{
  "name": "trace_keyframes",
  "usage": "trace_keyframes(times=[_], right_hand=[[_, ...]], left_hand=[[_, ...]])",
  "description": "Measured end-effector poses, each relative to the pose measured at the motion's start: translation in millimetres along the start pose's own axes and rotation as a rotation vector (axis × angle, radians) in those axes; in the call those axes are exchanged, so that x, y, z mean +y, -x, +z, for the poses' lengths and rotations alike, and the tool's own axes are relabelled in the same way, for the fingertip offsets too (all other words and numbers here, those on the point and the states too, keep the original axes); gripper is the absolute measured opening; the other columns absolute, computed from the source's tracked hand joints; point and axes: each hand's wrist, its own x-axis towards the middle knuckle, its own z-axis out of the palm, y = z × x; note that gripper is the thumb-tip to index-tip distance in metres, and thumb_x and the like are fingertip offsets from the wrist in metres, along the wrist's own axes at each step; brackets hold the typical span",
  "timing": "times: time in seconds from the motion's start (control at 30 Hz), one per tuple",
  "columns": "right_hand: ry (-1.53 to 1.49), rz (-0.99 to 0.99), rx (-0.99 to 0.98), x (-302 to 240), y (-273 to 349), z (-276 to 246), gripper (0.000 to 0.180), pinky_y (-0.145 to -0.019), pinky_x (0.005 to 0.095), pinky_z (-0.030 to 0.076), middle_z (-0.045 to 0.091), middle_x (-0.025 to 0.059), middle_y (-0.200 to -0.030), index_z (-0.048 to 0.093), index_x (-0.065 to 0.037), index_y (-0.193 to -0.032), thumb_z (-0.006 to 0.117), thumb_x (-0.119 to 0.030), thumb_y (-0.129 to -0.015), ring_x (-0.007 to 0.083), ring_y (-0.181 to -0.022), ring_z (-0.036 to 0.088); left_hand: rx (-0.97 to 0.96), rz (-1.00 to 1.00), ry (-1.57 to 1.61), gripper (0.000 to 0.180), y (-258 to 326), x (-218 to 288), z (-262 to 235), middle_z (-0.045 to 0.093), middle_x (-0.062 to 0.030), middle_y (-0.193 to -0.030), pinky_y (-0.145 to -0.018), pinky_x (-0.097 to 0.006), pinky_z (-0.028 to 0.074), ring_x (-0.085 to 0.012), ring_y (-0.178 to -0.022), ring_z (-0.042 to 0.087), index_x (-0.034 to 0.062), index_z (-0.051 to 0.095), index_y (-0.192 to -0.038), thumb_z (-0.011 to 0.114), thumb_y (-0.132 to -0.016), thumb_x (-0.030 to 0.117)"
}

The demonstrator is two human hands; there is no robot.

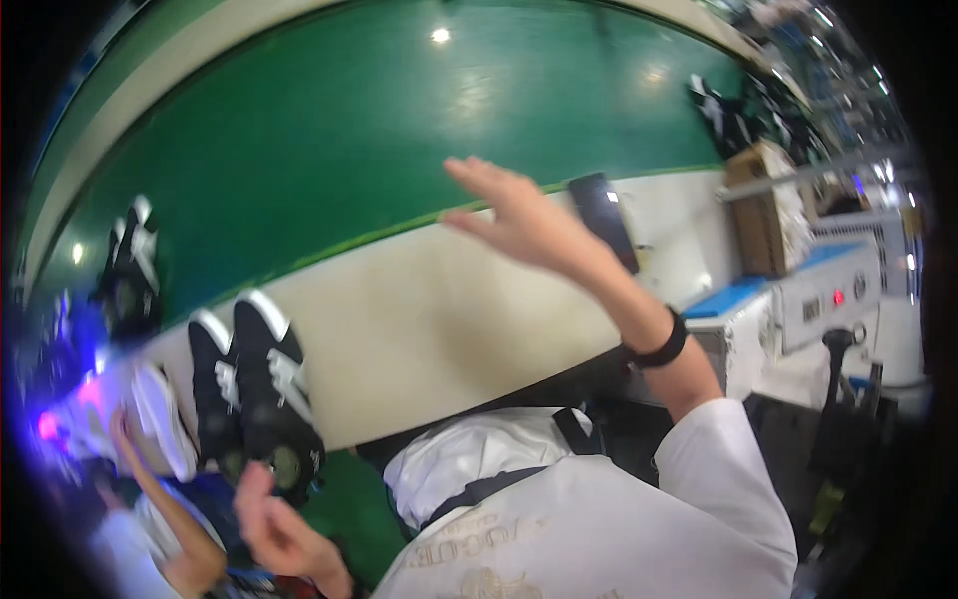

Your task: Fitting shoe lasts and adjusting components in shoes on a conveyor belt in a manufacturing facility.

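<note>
A pair of black shoes with white toe edges and pale side stripes (264, 369) lies side by side at the left end of the pale tabletop (429, 339). My left hand (284, 534) is just nearer than their heel ends, somewhat blurred, fingers extended and holding nothing visible. Whether it touches a shoe I cannot tell. Over the far edge of the table hangs my right hand (514, 215), a black band on its wrist. Its fingers are stretched out and the thumb stands apart, with nothing in it. Right of that hand lies a dark, flat, phone-like object (604, 222).
Beyond the table runs a wide green surface (349, 130), with dark shoes (130, 270) at its left and more (733, 115) far right. At left another person's hand (125, 439) is by white soles (165, 419). A cardboard box (753, 210) and a white machine (828, 295) stand right.
</note>
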Motion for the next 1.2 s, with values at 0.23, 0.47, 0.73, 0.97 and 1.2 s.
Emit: trace_keyframes(times=[0.23,0.47,0.73,0.97,1.2], right_hand=[[0.107,0.613,0.229,212,28,-171,0.077,-0.108,0.0377,0.040,0.052,0.0223,-0.141,0.048,0.004,-0.140,0.066,-0.049,-0.088,0.0313,-0.131,0.050],[0.109,0.980,0.482,359,71,-222,0.083,-0.108,0.0377,0.039,0.049,0.0250,-0.143,0.044,0.006,-0.142,0.068,-0.049,-0.084,0.0337,-0.133,0.048],[0.172,1.121,0.823,469,72,-261,0.085,-0.102,0.0453,0.045,0.046,0.0373,-0.136,0.036,0.008,-0.137,0.073,-0.044,-0.080,0.0453,-0.126,0.050],[-0.021,1.225,1.225,517,81,-284,0.102,-0.114,0.0451,0.032,0.034,0.0375,-0.144,0.018,0.012,-0.144,0.077,-0.038,-0.077,0.0454,-0.135,0.038],[-0.067,1.189,1.410,531,81,-289,0.091,-0.117,0.0428,0.028,0.035,0.0359,-0.144,0.024,0.014,-0.139,0.075,-0.029,-0.078,0.0411,-0.139,0.035]], left_hand=[[-0.945,-0.014,-0.121,0.076,13,50,126,0.020,-0.0331,-0.155,-0.117,-0.057,0.019,-0.0496,-0.144,0.019,0.0011,0.034,-0.148,0.071,-0.083,0.014],[-1.161,0.021,-0.454,0.097,19,43,144,0.006,-0.0411,-0.152,-0.113,-0.067,0.012,-0.0578,-0.142,0.008,-0.0069,0.019,-0.150,0.076,-0.080,0.028],[-1.288,-0.002,-0.546,0.098,10,49,145,0.000,-0.0430,-0.152,-0.115,-0.065,0.011,-0.0588,-0.142,0.004,-0.0116,0.016,-0.149,0.075,-0.079,0.024],[-1.318,0.017,-0.498,0.097,7,44,143,-0.002,-0.0438,-0.152,-0.117,-0.063,0.007,-0.0631,-0.139,0.002,-0.0070,0.012,-0.152,0.070,-0.079,0.018],[-1.322,0.012,-0.540,0.091,-2,55,147,0.005,-0.0445,-0.151,-0.117,-0.061,0.013,-0.0622,-0.139,0.011,-0.0073,0.016,-0.151,0.069,-0.082,0.018]])
